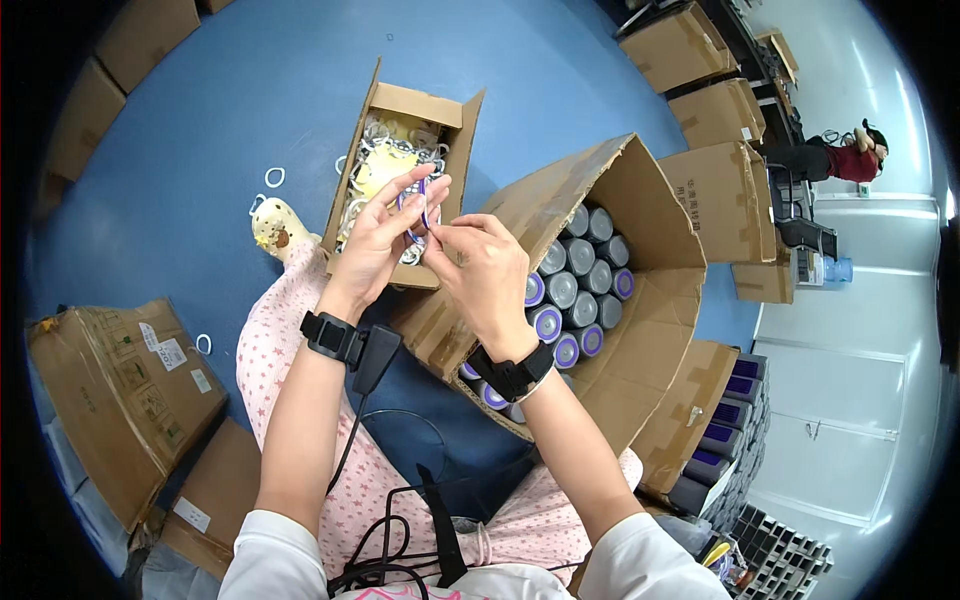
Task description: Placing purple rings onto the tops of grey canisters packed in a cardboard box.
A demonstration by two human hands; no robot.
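Ring carton (pixel 467 130), open-topped. Purple ring (pixel 424 196): over the ring carton's near end, held in the left hand's (pixel 376 242) fingers, pinched by the right hand (pixel 486 266). Likely risk: a slack pinch could drop it among the ring carton's pale rings (pixel 378 131), making retrieval slow.
White ring (pixel 267 179): floor (pixel 225 130), left of ring carton; could be trodden on.
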